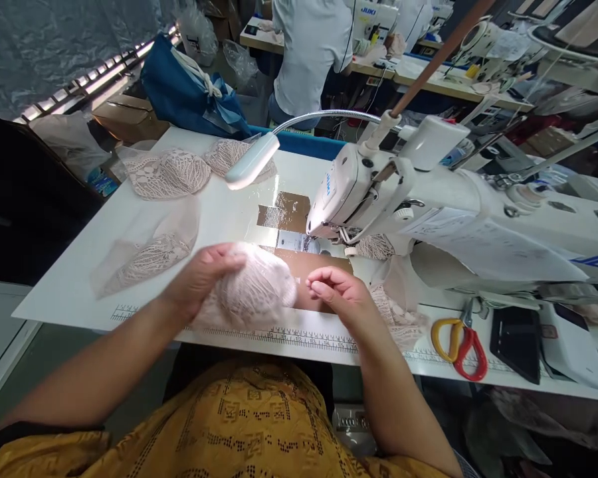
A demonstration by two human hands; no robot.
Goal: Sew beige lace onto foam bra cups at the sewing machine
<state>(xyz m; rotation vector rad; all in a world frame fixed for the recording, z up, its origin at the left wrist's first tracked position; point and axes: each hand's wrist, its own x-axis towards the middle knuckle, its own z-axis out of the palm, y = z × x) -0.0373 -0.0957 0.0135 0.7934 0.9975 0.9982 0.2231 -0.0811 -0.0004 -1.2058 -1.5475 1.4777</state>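
Observation:
My left hand (199, 275) grips a pale pink lace cup piece (256, 292) at its left side, fingers curled over the top edge. The piece sits on the white table (80, 265) near its front edge, just before the sewing machine (379, 192). My right hand (336, 289) hovers just right of the lace piece, fingers loosely curled, with nothing visible in them. The needle area lies a little beyond both hands.
More lace pieces (167, 172) lie at the table's far left and another (144, 255) at mid left. A gooseneck lamp (252, 159) hangs over the table. Scissors (461, 342) and a black phone (515, 342) rest at the right. Another person (311, 53) sits ahead.

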